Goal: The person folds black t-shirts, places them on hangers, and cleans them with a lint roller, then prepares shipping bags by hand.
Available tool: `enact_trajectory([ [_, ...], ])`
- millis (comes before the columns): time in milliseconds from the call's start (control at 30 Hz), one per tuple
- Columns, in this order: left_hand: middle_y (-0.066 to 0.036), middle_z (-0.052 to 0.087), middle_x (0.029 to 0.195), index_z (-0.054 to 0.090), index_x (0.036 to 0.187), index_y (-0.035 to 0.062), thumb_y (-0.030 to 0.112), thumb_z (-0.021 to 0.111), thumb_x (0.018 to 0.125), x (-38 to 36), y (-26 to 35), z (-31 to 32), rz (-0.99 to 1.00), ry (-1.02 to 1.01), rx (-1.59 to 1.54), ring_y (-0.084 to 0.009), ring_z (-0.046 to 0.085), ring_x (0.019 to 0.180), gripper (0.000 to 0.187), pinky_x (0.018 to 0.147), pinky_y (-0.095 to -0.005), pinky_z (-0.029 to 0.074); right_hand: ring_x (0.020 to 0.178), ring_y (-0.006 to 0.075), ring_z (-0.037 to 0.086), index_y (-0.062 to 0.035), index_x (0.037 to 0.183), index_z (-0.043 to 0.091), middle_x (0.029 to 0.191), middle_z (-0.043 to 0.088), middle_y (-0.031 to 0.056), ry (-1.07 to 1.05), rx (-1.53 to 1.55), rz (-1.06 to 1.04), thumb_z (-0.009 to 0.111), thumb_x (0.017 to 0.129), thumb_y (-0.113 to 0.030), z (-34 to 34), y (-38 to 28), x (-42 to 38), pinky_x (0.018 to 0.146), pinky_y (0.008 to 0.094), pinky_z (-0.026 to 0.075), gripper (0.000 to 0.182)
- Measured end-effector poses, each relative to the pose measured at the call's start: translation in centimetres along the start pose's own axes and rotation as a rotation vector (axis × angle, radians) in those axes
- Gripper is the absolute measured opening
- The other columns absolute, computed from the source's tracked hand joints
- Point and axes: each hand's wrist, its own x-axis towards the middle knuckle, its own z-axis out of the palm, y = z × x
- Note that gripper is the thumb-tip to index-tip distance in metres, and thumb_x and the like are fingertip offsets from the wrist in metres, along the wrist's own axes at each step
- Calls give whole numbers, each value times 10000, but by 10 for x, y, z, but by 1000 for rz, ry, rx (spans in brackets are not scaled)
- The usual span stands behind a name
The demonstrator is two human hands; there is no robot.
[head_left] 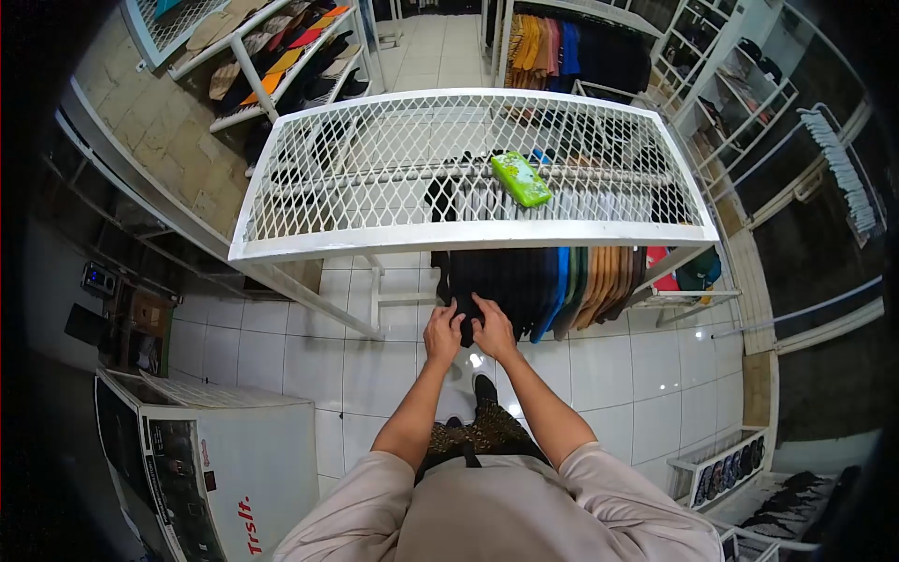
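Note:
Below the front edge of a white mesh-topped rack [468,240], several garments hang in a row. Nearest the left end is a black garment [464,304], and both hands are at its edge. My left hand [441,334] has its fingers curled on the garment's left side. On the right side, my right hand [493,330] grips the cloth with its thumb and fingers. More dark garments [510,281] hang directly to the right, followed by blue, green, tan and brown ones [604,281]. The garment's upper part is partly hidden by the rack.
A green patterned pouch [521,179] lies on the mesh top. Sloped shelves with caps [281,70] stand at the back left, and another clothes rack [571,56] at the back. A white cabinet [253,459] is at the lower left. White floor tiles [375,375] surround my feet.

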Motion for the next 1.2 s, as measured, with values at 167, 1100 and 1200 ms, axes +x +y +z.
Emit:
enact_trajectory([
  [167, -170, 673, 1039, 559, 1483, 149, 189, 730, 924, -30, -9, -11, 51, -86, 81, -337, 678, 956, 586, 878, -423, 538, 995, 293, 712, -95, 1427, 576, 1295, 615, 170, -86, 160, 213, 683, 880, -46, -26, -24, -35, 894, 387, 565, 560],
  [1100, -167, 742, 1155, 615, 1403, 56, 278, 744, 941, -104, 284, 132, 257, -1023, -193, -248, 730, 946, 529, 871, -366, 566, 853, 127, 688, -37, 1295, 664, 1156, 698, 114, 690, 436, 628, 678, 948, -31, -346, 120, -252, 729, 264, 548, 348],
  [1200, -163, 744, 1144, 618, 1394, 43, 280, 739, 949, -111, 328, 179, 267, -1063, -262, -230, 725, 958, 519, 862, -357, 561, 854, 128, 686, -27, 1290, 662, 1115, 706, 101, 722, 472, 640, 674, 955, -27, -400, 159, -270, 727, 259, 544, 335],
])
